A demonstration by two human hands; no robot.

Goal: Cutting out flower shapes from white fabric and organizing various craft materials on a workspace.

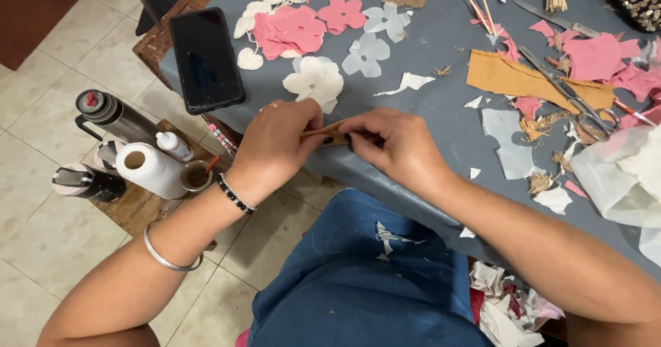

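Note:
My left hand (279,144) and my right hand (389,144) meet at the near edge of a grey table (441,65). Both pinch a small tan strip of material (329,132) between them, the left at its near-left end, the right at its right end. A white fabric flower (315,80) lies just beyond my left hand. Pink flower cut-outs (292,29) and pale translucent ones (368,51) lie farther back. My left wrist wears a black bead bracelet and a silver bangle.
A dark phone (205,58) lies at the table's left corner. Scissors (571,96) rest on a tan sheet (523,78) among pink scraps at right. A low wooden stool (138,206) on the tiled floor holds a paper roll (148,168), flasks and a small cup.

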